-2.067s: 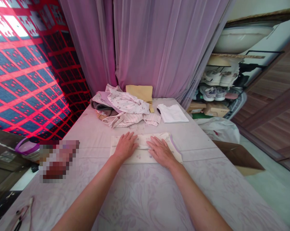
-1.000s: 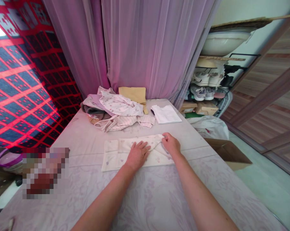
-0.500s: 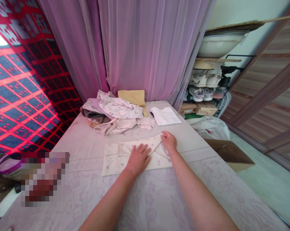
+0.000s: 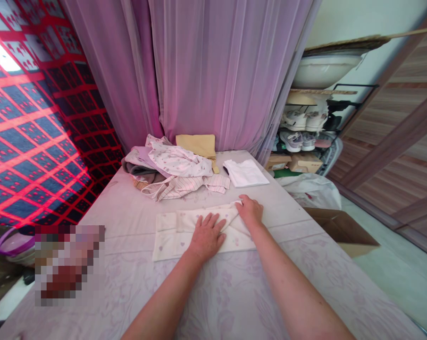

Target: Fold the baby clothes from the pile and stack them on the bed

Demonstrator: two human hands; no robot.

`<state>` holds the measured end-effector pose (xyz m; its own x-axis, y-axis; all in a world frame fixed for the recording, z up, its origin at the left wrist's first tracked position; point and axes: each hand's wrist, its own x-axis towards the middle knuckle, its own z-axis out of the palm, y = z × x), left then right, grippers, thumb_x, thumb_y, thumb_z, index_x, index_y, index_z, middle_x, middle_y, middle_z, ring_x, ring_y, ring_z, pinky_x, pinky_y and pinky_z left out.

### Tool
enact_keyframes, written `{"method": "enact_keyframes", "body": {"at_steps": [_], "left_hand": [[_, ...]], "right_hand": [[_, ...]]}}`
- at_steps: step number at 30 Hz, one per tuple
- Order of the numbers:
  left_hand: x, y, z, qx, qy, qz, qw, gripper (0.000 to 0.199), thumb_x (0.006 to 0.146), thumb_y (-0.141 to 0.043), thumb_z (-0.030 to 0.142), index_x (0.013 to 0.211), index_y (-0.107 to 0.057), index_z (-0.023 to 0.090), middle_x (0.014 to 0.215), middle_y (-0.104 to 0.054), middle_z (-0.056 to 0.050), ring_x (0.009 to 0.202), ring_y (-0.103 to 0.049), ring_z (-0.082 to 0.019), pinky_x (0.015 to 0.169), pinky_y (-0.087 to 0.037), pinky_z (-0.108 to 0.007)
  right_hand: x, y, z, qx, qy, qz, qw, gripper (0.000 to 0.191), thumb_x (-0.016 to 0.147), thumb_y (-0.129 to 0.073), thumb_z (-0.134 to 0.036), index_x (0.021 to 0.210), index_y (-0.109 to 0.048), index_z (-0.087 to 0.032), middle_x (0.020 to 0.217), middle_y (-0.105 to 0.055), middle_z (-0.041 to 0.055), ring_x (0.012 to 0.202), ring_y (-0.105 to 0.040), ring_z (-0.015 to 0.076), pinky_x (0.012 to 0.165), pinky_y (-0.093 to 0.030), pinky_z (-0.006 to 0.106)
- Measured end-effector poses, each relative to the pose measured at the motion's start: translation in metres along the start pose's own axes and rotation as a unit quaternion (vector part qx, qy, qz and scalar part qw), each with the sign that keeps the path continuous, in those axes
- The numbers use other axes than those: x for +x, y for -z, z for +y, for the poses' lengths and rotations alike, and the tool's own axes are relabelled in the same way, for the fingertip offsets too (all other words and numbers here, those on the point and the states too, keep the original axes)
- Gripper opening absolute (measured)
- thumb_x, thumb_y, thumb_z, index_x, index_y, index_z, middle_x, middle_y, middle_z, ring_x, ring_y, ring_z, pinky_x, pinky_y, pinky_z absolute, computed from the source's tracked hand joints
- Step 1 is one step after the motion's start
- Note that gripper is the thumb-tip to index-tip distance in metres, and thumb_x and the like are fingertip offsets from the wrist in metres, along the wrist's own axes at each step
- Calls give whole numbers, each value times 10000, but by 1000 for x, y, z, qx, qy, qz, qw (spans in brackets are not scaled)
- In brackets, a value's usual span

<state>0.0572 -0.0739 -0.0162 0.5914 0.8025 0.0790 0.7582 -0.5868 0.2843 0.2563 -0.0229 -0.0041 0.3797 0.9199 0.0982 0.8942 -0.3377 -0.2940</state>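
A cream garment with small hearts [image 4: 167,238] lies folded in a flat strip on the patterned bed cover [image 4: 227,297]. My left hand [image 4: 206,237] rests flat on its middle, fingers spread. At its upper right corner, the fingers of my right hand [image 4: 249,210] pinch the edge of the cloth, where a diagonal crease runs toward my left hand. Beyond it a folded white cloth [image 4: 247,173] lies to the right, and a loose heap of clothes [image 4: 178,160] to the left.
A folded yellow cloth [image 4: 197,145] sits behind the heap, against purple curtains [image 4: 216,71]. Right of the bed are an open cardboard box [image 4: 337,226], a plastic bag [image 4: 312,186] and a shoe rack. A blurred patch covers something at the left edge.
The whole view has shifted slightly, so things appear a little further right and lower. My right hand's pinched corner has moved slightly left relative to the garment; my left hand stays flat on it.
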Motion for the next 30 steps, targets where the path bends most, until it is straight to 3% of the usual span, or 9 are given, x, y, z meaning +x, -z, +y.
{"method": "enact_keyframes", "body": {"at_steps": [5, 8, 10, 13, 17, 21, 30], "left_hand": [[2, 2, 0, -21, 1, -9, 1000, 490, 901, -439, 449, 1363, -443, 286, 1469, -392, -69, 1368, -299, -293, 1110, -202, -564], [7, 14, -9, -59, -2, 2, 998, 429, 916, -418, 429, 1289, -531, 251, 1383, -507, -66, 1285, -434, -249, 1083, -314, -452], [10, 29, -23, -65, 23, 35, 997, 381, 940, -373, 361, 1213, -594, 212, 1264, -607, -70, 1158, -548, -203, 1017, -393, -340], [10, 53, -54, 20, 114, 49, 992, 348, 926, -369, 253, 1151, -627, 188, 1161, -653, -91, 1072, -584, -222, 950, -417, -340], [4, 74, -90, 99, 188, -28, 977, 294, 879, -451, 305, 1064, -658, 209, 1075, -663, -102, 996, -599, -251, 829, -441, -344], [-1, 76, -101, 95, 194, -42, 975, 244, 860, -478, 350, 962, -651, 213, 1013, -669, -81, 951, -604, -245, 768, -436, -324], [-3, 64, -93, 122, 214, -12, 969, 260, 913, -401, 264, 1107, -563, 206, 1081, -658, -92, 999, -586, -265, 812, -421, -382]], "right_hand": [[-6, 0, 0, -11, 63, 61, 996, 312, 845, -501, -256, 1120, -647, -274, 1216, -605, 70, 1109, -509, 242, 872, -376, 359], [-1, 3, -2, -17, 112, 31, 993, 293, 849, -512, -305, 1103, -659, -305, 1273, -580, 35, 1158, -475, 228, 909, -364, 356], [4, 6, -5, -29, 115, -10, 993, 291, 846, -524, -383, 1091, -663, -310, 1228, -613, 29, 1142, -485, 232, 906, -369, 359], [10, 9, -8, -53, 114, -59, 990, 288, 824, -551, -429, 1043, -683, -297, 1146, -650, 39, 1110, -506, 240, 893, -372, 362], [18, 9, -9, -60, 115, -79, 988, 223, 811, -567, -392, 928, -714, -271, 1074, -666, 54, 1070, -530, 245, 874, -373, 366], [21, 6, -8, -55, 108, -70, 990, 218, 846, -517, -373, 885, -712, -285, 1011, -688, 29, 1006, -561, 222, 842, -378, 346], [12, -5, -11, -53, 48, -6, 997, 294, 877, -487, -420, 935, -696, -222, 985, -696, 87, 974, -576, 249, 799, -390, 359]]}}
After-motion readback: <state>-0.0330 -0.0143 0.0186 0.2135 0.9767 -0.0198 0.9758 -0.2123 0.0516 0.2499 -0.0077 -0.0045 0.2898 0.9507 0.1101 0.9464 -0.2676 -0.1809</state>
